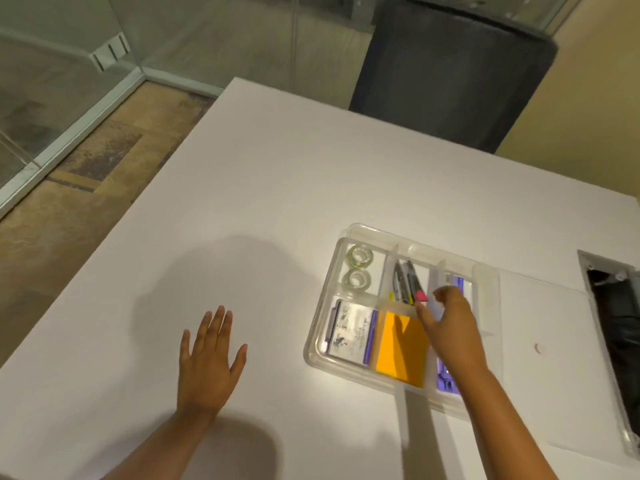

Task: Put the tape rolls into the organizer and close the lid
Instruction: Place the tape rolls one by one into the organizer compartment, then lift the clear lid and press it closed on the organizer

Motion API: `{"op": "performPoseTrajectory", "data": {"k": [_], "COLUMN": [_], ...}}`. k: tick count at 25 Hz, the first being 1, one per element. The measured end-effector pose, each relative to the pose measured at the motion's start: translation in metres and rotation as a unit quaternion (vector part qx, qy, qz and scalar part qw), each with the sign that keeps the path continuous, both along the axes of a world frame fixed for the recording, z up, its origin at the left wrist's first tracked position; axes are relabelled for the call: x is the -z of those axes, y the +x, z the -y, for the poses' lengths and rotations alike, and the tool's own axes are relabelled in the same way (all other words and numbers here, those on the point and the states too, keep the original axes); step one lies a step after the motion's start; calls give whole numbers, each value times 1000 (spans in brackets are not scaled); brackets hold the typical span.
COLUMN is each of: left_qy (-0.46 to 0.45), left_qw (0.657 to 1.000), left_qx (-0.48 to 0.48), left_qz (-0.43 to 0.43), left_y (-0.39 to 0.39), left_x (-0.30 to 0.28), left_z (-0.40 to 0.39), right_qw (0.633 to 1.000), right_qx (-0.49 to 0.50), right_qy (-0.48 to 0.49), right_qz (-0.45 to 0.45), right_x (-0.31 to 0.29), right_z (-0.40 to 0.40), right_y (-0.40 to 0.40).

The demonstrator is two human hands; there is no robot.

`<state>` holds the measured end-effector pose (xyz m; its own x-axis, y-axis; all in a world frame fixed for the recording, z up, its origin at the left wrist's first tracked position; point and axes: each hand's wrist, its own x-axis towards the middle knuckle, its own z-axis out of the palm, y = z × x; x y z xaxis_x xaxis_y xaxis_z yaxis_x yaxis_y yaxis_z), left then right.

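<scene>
A clear plastic organizer (314,336) lies on the white table (263,188), right of centre. Two clear tape rolls (360,255) (356,279) sit side by side in its far left compartment. Its transparent lid (543,382) lies swung open, flat on the table to the right of the box. My right hand (450,323) hovers over the organizer's right compartments, thumb and curled fingers apart, with nothing visible in it. My left hand (211,355) rests flat on the table to the left of the organizer, fingers spread and empty.
Other compartments hold pens (407,278), an orange sticky-note pad (400,348), a card box (349,332) and purple items. A dark chair (450,64) stands at the table's far side. A cable cutout (616,327) opens at the right edge. The table's left edge drops to the floor.
</scene>
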<state>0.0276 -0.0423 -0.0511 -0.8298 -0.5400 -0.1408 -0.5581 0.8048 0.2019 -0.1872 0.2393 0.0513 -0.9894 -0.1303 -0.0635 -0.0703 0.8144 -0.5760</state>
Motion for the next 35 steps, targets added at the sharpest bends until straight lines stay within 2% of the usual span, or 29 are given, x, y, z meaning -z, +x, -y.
{"op": "performPoseTrajectory", "data": {"k": [6,11,13,15,19,25,27,30,32,35], "left_qy": [-4,35,45,60,90,163,185,201,213,218], "left_qw": [1000,999,998,998,995,982,976,973,972,968], "left_qx": [9,-31,-34,-15,23,50,74,107,102,120], "left_qz": [-7,-6,-9,-14,-26,-81,-92,-45,-23,-25], "left_y": [-2,-12,-16,-20,-35,-39,-38,-37,-35,-36], "left_x": [-3,-7,-12,-15,-22,-35,-39,-43,-46,-51], "left_z": [-7,-12,-13,-15,-31,-47,-45,-36,-35,-41], "right_qw": [999,994,990,989,994,989,986,954,938,936], "right_qx": [34,91,136,144,89,28,-4,-107,-131,-133], "right_qy": [28,-34,-28,17,51,143,166,253,287,292], "right_qz": [7,-50,-27,19,42,5,-36,-123,-146,-147], "right_x": [19,34,45,59,71,70,63,50,37,18], "right_z": [-82,-133,-151,-166,-173,-175,-175,-182,-187,-195], "right_y": [31,57,63,71,94,105,104,96,90,84]}}
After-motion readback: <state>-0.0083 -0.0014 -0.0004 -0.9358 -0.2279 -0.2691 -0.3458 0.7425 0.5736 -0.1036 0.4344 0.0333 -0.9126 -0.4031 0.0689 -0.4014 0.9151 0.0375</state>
